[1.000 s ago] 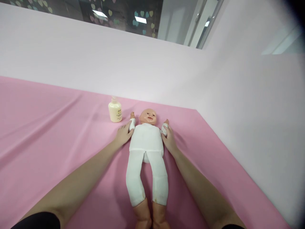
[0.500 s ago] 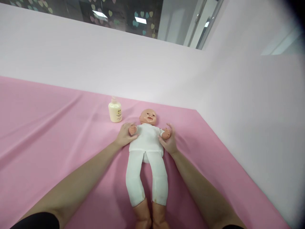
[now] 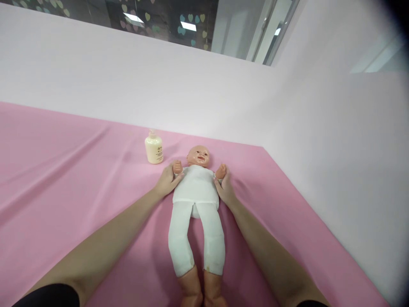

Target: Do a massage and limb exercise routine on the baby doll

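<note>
Head view. A baby doll (image 3: pixel 195 187) in a white bodysuit and white leggings lay on its back on a pink sheet (image 3: pixel 64 170), head toward the far pale wall (image 3: pixel 191 94), bare feet nearest the camera. The left hand (image 3: pixel 166 182) lay against the doll's side at shoulder level, its fingers closed about the doll's arm, so that the small plastic fist stood up just above the knuckles. The right hand (image 3: pixel 225 187) mirrored it on the other side — fingers wrapped around the doll's other arm, that fist likewise raised beside the head. Both forearms ran in from the lower corners of the frame, flanking the doll's legs without touching them. A cream pump bottle of lotion (image 3: pixel 154 147) stood upright on the sheet, near the doll's head and just beyond the left hand, apart from both. Above the wall — a dark glass pane (image 3: pixel 143 17) bearing heart-shaped stickers.
</note>
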`<move>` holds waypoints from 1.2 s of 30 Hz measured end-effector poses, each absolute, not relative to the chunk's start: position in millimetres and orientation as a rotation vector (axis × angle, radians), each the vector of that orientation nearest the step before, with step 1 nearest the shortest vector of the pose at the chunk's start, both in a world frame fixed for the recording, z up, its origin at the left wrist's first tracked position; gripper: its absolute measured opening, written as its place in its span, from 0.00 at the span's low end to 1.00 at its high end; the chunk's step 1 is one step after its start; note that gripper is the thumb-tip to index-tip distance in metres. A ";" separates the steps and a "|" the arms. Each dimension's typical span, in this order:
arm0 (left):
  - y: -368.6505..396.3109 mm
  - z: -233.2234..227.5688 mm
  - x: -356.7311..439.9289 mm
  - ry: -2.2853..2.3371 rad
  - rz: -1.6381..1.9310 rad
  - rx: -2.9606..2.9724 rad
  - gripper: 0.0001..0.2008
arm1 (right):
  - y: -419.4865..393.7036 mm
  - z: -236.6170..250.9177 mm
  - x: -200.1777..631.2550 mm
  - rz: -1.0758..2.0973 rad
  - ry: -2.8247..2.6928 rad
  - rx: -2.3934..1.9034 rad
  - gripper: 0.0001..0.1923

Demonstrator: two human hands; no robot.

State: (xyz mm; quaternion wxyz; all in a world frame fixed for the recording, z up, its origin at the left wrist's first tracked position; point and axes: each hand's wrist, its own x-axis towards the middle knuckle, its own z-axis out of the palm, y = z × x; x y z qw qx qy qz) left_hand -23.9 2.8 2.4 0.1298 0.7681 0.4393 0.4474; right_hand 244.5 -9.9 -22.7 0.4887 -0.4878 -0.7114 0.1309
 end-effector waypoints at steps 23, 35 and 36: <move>22.8 -21.3 -34.7 1.705 1.020 2.162 0.27 | 4.2 -38.9 259.7 0.353 -1.690 -1.360 0.33; 21.7 -19.9 -35.8 1.709 1.005 2.121 0.27 | 2.7 -29.2 263.0 0.421 -1.662 -1.370 0.27; 21.1 -19.5 -35.9 1.695 1.015 2.114 0.27 | 1.7 -28.1 262.2 0.435 -1.653 -1.379 0.27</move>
